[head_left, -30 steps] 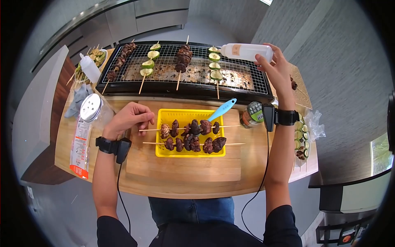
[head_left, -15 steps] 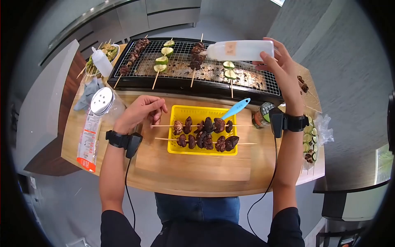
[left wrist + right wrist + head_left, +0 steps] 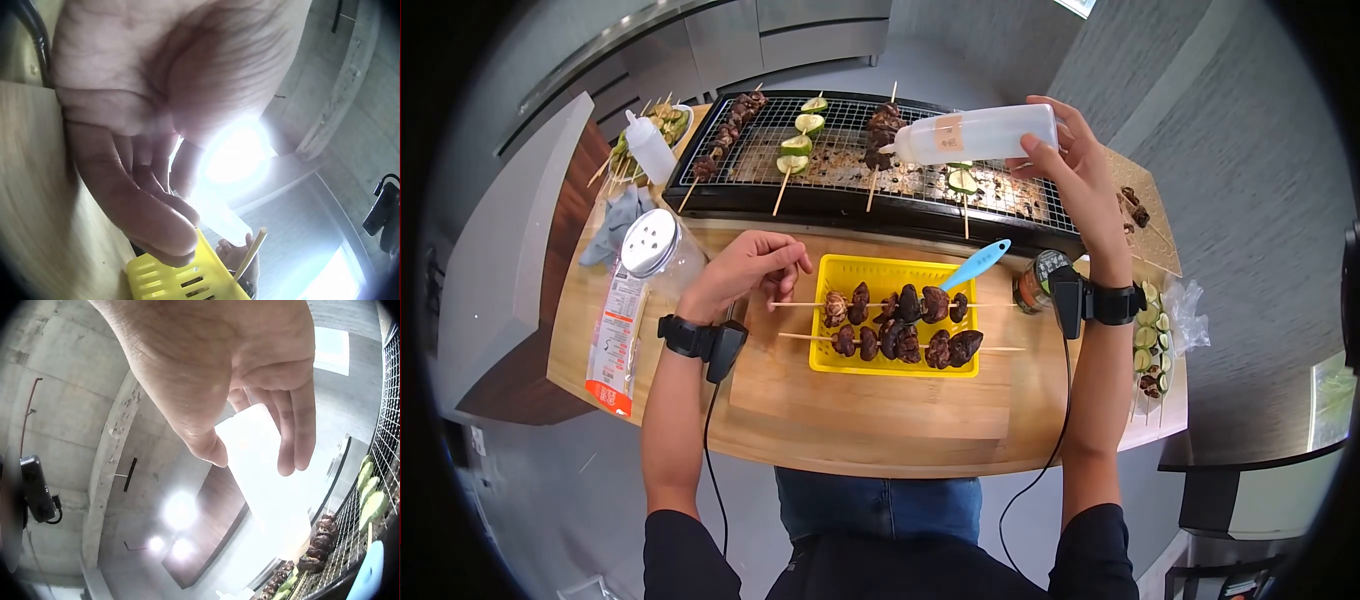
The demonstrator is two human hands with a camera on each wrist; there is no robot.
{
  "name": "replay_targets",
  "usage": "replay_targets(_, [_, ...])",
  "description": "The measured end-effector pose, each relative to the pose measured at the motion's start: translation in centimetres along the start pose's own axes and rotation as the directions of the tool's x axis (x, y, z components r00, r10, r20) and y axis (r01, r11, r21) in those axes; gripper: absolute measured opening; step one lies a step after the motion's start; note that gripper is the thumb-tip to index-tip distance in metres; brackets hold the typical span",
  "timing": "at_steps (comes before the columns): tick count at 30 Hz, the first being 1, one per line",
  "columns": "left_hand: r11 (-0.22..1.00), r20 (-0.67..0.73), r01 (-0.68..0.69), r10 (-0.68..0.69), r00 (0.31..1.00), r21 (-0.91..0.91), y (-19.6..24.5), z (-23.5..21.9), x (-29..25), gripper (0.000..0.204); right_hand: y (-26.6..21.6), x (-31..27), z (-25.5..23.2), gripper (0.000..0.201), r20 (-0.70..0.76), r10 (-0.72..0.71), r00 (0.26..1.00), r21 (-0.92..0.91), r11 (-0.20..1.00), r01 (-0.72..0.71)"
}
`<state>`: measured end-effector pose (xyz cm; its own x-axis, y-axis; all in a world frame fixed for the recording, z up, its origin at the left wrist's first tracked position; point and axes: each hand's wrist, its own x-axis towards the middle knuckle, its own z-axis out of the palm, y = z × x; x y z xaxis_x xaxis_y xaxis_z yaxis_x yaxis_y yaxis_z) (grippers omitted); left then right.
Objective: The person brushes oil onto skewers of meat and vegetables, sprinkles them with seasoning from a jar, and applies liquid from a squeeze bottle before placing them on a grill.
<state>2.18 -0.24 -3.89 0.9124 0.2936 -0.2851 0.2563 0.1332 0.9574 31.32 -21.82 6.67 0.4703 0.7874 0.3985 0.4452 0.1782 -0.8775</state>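
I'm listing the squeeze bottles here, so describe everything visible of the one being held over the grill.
The squeeze bottle is translucent white, seemingly plastic, with a smooth body, tan label and narrowing nozzle. The label's marks are too small to read. It is tipped over the grill, nozzle apparently lower than base, pointing toward a skewer of dark chunks; whether its tip touches them is unclear. The right-hand grip holds it near its base.
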Motion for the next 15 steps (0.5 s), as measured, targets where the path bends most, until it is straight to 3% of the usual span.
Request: replay_targets(15, [1.000,-0.011,-0.010,0.010,1.000,-0.021,0.06,0.07,-0.07,0.037,0.58,0.07,-0.04,0.049,-0.047,-0.013,0.999,-0.042,0.999,0.011])
